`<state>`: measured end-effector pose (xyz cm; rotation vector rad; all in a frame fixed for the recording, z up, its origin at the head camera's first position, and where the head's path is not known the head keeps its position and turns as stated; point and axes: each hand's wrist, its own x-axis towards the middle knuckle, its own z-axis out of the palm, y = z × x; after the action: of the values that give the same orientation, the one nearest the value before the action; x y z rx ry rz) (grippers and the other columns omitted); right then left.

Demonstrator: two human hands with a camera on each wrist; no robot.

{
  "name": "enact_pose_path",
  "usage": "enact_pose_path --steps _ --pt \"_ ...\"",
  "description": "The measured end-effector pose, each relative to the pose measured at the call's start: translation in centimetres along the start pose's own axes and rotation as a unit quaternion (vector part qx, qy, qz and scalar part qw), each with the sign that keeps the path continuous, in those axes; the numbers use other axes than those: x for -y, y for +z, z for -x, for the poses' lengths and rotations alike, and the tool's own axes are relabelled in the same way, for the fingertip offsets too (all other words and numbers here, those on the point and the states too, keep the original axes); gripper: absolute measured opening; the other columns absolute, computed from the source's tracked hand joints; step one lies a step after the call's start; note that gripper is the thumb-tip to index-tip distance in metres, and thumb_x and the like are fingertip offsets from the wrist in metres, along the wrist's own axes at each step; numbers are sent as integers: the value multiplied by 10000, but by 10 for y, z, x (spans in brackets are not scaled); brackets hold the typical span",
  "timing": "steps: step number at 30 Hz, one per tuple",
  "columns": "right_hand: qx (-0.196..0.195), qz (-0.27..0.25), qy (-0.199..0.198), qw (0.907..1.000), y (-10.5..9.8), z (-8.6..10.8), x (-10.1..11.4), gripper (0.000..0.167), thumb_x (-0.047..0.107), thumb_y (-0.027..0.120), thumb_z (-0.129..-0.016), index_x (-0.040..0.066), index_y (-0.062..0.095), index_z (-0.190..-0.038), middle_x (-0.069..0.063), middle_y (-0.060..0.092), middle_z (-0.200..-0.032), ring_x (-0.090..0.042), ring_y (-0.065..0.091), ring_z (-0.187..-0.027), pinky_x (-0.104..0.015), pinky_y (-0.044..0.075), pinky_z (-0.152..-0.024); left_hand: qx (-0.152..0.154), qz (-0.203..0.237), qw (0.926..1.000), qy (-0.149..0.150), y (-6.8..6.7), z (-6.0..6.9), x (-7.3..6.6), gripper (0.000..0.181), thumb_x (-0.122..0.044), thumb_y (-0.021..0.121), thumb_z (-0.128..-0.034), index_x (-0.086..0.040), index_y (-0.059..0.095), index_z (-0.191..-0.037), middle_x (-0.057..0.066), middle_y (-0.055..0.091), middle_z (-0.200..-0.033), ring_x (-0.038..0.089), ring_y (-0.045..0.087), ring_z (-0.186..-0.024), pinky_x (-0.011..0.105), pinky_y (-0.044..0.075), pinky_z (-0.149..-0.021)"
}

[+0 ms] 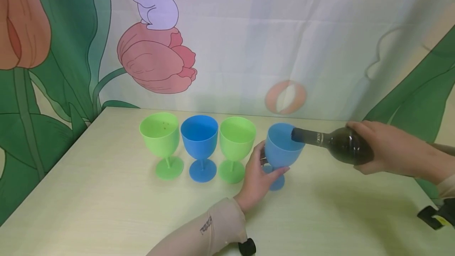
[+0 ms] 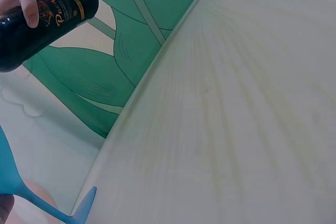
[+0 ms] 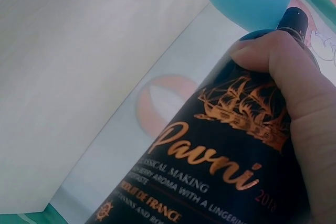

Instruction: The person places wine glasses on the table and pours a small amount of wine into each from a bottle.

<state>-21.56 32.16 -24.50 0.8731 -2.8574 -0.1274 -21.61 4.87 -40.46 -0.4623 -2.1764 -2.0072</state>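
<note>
the left hand [image 1: 256, 179] grips the light blue goblet [image 1: 284, 153] low on its bowl, the thumb lying across the front near the stem and the fingers curled round the left side. the goblet leans a little; whether its foot touches the table [image 1: 320, 224] i cannot tell. to the right of the light blue goblet, the right hand [image 1: 387, 145] is closed round the body of a dark bottle [image 1: 350, 145], which is tipped well over so that its neck points at the goblet and its mouth overlaps the right rim. the bottle's label, seen close in the right wrist view, carries a copper-coloured sailing ship above the word "pavni". left of the light blue goblet, three more stand upright in a row: first a near green goblet [image 1: 236, 145], then a darker blue goblet [image 1: 199, 145], then, farthest from it, a far green goblet [image 1: 161, 145] with a few small dark specks inside its bowl. behind the light blue goblet hangs a pale cloth [image 1: 227, 58] printed with pink flowers, green leaves and a white animal.
</note>
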Motion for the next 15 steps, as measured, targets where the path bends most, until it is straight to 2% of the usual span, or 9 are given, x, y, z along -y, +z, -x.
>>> enact_pose_path --steps 6,15 --pt "-65 40 -109 9999 -3 -1 0 924 307 893 -527 -54 486 -1274 -113 637 -999 -203 615 -847 -390 543 -660 -12 -9 10000 26 0 0 1 794 -250 782 -805 -216 316 -1447 0 485 -1405 206 536 -1232 363 453 -1043" --pt "51 23 -2 10000 -5 -1 1 915 315 889 -540 -38 485 -1281 -108 637 -1012 -204 614 -852 -401 541 -668 -29 46 10000 -3 1 -1 1 797 -249 788 -798 -221 324 -1445 -12 486 -1402 204 537 -1224 363 452 -1040"
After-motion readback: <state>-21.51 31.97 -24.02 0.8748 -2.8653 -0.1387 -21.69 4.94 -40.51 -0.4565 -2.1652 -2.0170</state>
